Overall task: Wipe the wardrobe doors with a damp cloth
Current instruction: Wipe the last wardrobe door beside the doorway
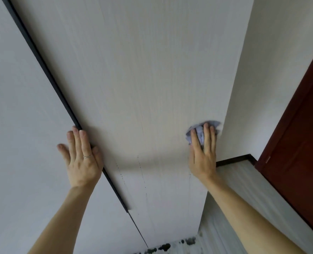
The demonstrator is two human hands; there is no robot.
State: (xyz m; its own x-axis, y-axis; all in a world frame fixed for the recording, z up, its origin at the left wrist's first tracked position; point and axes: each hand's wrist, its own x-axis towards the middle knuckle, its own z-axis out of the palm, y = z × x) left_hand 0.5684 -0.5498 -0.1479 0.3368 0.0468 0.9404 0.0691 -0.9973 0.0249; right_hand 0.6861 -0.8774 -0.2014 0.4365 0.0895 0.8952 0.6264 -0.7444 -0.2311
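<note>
A pale wood-grain wardrobe door (137, 85) fills the middle of the head view, with thin trails of water drops running down its lower part. My right hand (203, 153) presses a crumpled light-blue cloth (200, 133) flat against the door near its right edge, fingers straight. My left hand (81, 158) rests flat with straight fingers over the black handle strip (47, 74) that separates this door from the grey door (20, 125) on the left. A ring sits on one left finger.
A white wall (273, 70) stands right of the wardrobe, with a dark red-brown room door (302, 125) beyond it. Light striped flooring (243, 198) and a dark skirting board lie below. Dark spots mark the floor at the wardrobe's foot.
</note>
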